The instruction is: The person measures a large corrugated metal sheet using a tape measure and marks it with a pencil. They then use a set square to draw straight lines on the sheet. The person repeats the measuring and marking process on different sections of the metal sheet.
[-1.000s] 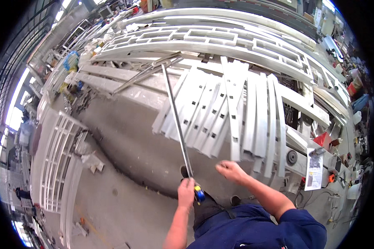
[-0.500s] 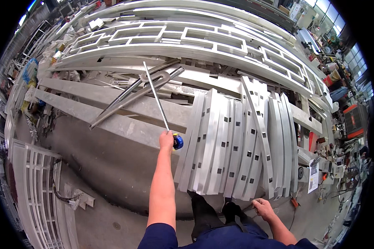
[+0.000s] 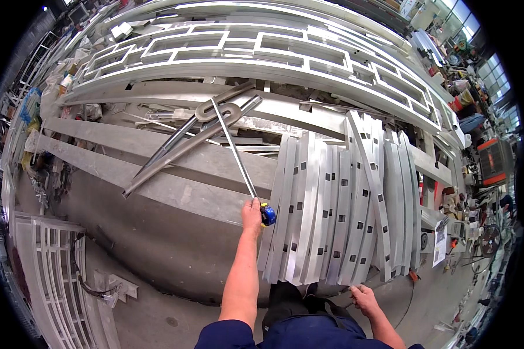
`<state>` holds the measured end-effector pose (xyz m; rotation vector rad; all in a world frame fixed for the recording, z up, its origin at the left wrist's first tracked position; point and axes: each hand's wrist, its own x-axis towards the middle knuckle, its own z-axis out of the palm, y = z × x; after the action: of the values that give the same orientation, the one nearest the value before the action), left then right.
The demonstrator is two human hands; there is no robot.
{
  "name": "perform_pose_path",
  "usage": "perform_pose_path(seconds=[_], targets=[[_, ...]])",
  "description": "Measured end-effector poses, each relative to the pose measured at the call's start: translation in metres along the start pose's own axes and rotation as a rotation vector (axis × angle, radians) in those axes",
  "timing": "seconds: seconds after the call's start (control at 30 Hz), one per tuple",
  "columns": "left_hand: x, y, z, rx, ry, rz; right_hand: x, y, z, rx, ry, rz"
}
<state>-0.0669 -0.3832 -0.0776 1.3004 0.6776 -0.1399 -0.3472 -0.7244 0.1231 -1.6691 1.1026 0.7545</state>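
My left hand (image 3: 251,216), arm stretched forward, is closed round a blue tape measure (image 3: 267,214). From the same fist a narrow silver strip (image 3: 234,146) reaches away; I cannot tell whether it is the tape's blade or a separate bar. Its far end overlaps a bent metal piece (image 3: 218,111) with rounded loops and long legs, lying across wide grey beams (image 3: 174,192). Just right of the left hand lies a stack of silver metal profiles (image 3: 314,215) with square holes. My right hand (image 3: 364,298) is pinched closed near their front ends; what its fingertips hold is too small to name.
Behind lies a long white lattice frame (image 3: 303,61). A ladder-like metal frame (image 3: 52,273) stands at the lower left. On the right are a paper sheet (image 3: 441,241), an orange-and-black machine (image 3: 492,163) and clutter. One profile (image 3: 371,192) lies slantwise atop the stack.
The whole view has shifted a little. My left hand with the tape measure and strip has moved slightly right and nearer, and the strip's far end sits further right over the loops.
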Motion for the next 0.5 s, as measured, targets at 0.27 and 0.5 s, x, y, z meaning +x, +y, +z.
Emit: perform_pose_path(seconds=[0.27,0.5], targets=[[0.032,0.03,-0.001,0.228,-0.117,-0.028,0.025,-0.014,0.01,0.044,-0.056,-0.098],[0.056,0.036,0.017,-0.115,-0.315,-0.37,0.035,-0.009,0.024,0.175,0.212,-0.065]])
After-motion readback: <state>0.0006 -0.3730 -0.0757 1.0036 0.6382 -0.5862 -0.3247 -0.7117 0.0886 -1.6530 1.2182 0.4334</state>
